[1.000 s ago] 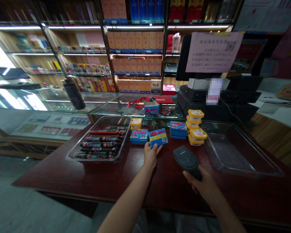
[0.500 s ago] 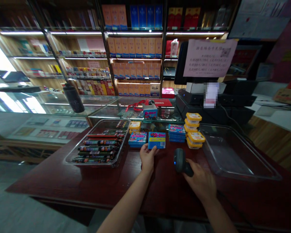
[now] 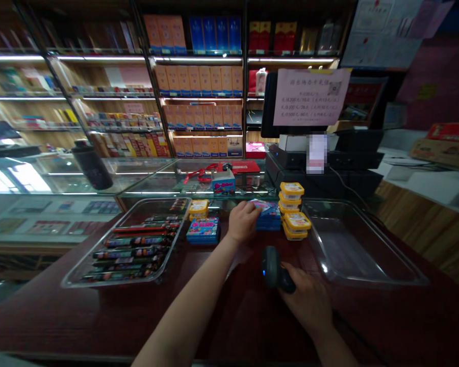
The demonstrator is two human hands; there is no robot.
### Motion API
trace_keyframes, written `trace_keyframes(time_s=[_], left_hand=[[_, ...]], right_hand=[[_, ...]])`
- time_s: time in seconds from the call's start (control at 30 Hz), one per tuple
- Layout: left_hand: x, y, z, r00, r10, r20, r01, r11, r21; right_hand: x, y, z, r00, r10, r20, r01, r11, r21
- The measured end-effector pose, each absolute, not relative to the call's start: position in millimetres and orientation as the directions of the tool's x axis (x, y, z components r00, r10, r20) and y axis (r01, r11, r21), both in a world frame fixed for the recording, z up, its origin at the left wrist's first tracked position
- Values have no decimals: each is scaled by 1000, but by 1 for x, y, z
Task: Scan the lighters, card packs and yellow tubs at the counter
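My left hand [image 3: 244, 222] is at the right-hand stack of blue candy packets [image 3: 270, 223], its fingers closed at the edge of the top packet [image 3: 266, 206]. The fingertips are partly hidden behind the hand. My right hand [image 3: 309, 300] is wrapped round the grip of a black barcode scanner [image 3: 272, 267], held above the dark wooden counter with a small blue light lit on its side. To the left lies another pile of blue packets [image 3: 203, 230]. Yellow-lidded tubs [image 3: 296, 222] stand stacked just right of the packets my left hand touches.
A clear tray [image 3: 164, 265] of dark tube-shaped packs stands at left; another clear tray [image 3: 367, 255] is at right. Further back are an open blue carton [image 3: 224, 182], a glass counter, a black bottle [image 3: 92, 165] and a monitor with a paper sign [image 3: 309, 97].
My left hand has carried the blue packet from the middle to the right-hand stack. The scanner stays in my right hand. The view has shifted slightly.
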State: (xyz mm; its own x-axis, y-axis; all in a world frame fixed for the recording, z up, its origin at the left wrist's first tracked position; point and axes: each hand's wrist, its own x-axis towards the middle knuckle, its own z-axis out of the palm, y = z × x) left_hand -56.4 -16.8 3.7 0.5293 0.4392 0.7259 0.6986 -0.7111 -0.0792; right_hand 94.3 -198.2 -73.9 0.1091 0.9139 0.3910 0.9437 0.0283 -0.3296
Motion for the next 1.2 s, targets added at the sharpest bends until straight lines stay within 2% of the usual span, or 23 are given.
trace_keyframes(time_s=[0.1, 0.23, 0.37, 0.5, 0.57, 0.63, 0.8, 0.97, 1.1, 1.2], left_hand=[[-33, -5, 2, 643, 421, 640, 686, -688, -237], [-13, 3, -8, 670, 460, 582, 685, -687, -245], [-13, 5, -20, 635, 526, 566, 682, -726, -91], [-28, 11, -29, 429, 654, 623, 712, -670, 212], [-34, 14, -34, 317, 738, 595, 710, -601, 368], [-37, 17, -38, 280, 780, 559, 678, -574, 460], [-30, 18, -37, 214, 797, 565, 642, -551, 533], [-21, 17, -30, 152, 834, 530, 696, -472, 542], [-18, 19, -32, 133, 859, 494, 658, -449, 605], [-18, 20, -35, 144, 854, 499, 651, -462, 603]], right_hand=[[96, -196, -75, 113, 918, 379, 929, 38, -369], [97, -195, -78, 100, 912, 398, 923, 64, -379], [98, -195, -80, 95, 902, 421, 932, 68, -357], [99, -196, -79, 94, 908, 408, 929, 67, -363], [99, -196, -79, 98, 909, 404, 926, 65, -371], [99, -196, -79, 105, 909, 403, 925, 59, -374], [98, -197, -78, 102, 909, 404, 929, 58, -365], [98, -197, -79, 107, 906, 409, 934, 50, -354], [99, -196, -81, 99, 900, 424, 931, 67, -360], [99, -196, -81, 111, 898, 426, 931, 56, -361]])
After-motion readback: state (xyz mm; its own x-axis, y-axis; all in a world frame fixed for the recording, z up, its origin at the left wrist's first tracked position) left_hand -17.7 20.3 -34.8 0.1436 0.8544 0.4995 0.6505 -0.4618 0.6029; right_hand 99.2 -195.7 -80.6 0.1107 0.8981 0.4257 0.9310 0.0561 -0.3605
